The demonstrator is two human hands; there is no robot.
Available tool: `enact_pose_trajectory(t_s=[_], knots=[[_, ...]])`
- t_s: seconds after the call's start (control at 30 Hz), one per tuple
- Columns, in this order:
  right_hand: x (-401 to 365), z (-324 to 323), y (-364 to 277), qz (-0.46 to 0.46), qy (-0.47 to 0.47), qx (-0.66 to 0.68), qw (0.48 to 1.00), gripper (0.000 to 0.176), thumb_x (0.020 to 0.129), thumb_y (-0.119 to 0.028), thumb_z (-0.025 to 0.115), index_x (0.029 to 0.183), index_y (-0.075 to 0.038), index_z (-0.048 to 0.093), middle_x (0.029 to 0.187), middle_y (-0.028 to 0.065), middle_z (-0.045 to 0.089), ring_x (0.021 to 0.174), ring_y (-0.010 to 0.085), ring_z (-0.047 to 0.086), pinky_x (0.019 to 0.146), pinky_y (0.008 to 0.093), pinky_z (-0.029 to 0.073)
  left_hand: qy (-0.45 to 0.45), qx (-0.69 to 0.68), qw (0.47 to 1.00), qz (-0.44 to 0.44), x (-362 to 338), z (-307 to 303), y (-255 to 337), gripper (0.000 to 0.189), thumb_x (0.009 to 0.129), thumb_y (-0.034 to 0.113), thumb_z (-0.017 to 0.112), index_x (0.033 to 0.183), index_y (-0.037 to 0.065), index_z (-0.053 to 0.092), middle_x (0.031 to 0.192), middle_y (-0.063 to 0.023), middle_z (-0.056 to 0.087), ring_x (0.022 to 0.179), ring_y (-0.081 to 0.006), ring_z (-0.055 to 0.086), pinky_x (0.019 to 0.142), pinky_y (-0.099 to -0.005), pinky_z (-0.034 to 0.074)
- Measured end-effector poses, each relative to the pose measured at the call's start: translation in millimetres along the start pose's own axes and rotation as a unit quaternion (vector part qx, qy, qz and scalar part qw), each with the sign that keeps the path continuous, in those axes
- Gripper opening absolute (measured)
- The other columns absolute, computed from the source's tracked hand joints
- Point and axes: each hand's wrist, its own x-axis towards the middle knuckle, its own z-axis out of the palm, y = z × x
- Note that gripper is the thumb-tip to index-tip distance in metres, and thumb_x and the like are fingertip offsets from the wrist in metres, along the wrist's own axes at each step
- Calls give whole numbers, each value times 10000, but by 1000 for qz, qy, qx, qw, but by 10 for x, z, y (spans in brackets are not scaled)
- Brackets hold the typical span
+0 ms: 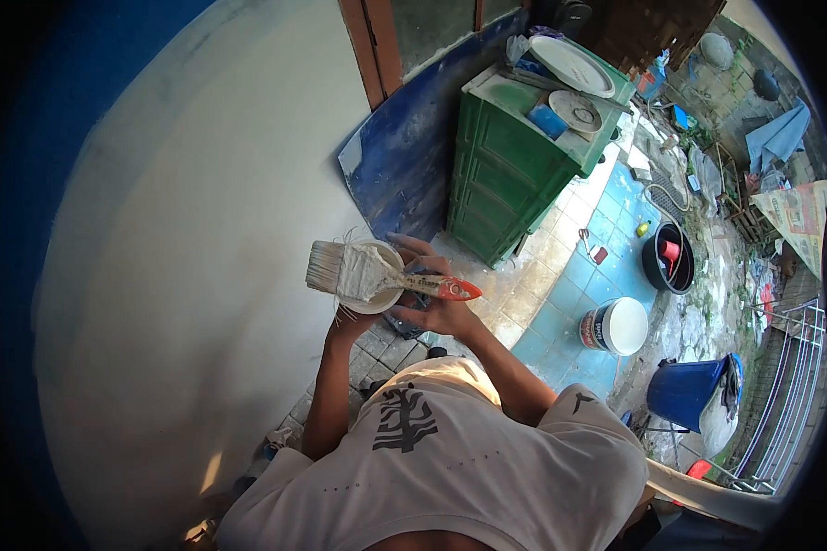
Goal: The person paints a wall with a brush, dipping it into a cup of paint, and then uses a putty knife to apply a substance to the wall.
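Observation:
A wide paintbrush [363, 275] lies flat across the top of a round, pale paint container [390, 301]. White paint coats its ferrule and bristles, several stray bristles stick out, and its red-tipped handle points right. From the left and underneath, my left hand [355, 323] grips the container, partly hidden by it. My right hand [445, 315] is at the container's right side with bent fingers against it, below the brush handle. No thumb shows over the handle. The container's inside is mostly covered by the brush. A whitish wall [184, 239] rises close on the left.
A green cabinet [501, 174] with lids on top stands ahead, beside a blue panel [400, 174]. On the blue tiles are a white-lidded paint bucket [627, 327], a black tub [657, 262] with a red dipper [672, 252], and scissors [583, 236]. A blue bin [680, 387] and drying rack [786, 386] stand right.

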Motion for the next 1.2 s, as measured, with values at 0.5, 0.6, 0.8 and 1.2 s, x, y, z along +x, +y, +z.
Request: enact_pose_trajectory(t_s=[0.5, 0.6, 0.8, 1.2], knots=[[68, 154, 21, -33, 14, -7, 999, 705, 720, -125, 937, 1269, -158, 496, 1546, 211, 429, 1404, 382, 486, 1109, 474, 457, -32, 45, 998, -31, -62, -134, -8, 653, 826, 133, 858, 1392, 59, 540, 1336, -73, 616, 1206, -196, 602, 1017, -363, 520], [65, 153, 11, -44, 22, -21, 999, 719, 708, -141, 943, 1269, -150, 493, 1542, 208, 441, 1407, 385, 481, 1118, 477, 446, -35, 30, 998, -51, -66, -126, -35, 662, 829, 136, 856, 1402, 58, 535, 1356, -69, 606, 1227, -196, 592, 1034, -367, 509], [134, -67, 64, -27, 68, 22, 997, 711, 699, -70, 919, 1249, -136, 474, 1536, 213, 443, 1423, 384, 453, 1140, 493, 413, -66, -24, 994, -78, 186, 53, 419, 735, 742, 111, 906, 1376, 45, 541, 1345, -91, 613, 1213, -223, 610, 971, -373, 547], [1493, -2399, 741, -143, 343, -344, 862, 717, 751, -24, 869, 1349, -2, 475, 1420, 147, 512, 1318, 272, 527, 1107, 413, 457, -13, 4, 967, -255, -761, 40, -277, 862, 733, 181, 944, 1423, 44, 446, 1425, -109, 489, 1268, -277, 571, 843, -356, 604]])
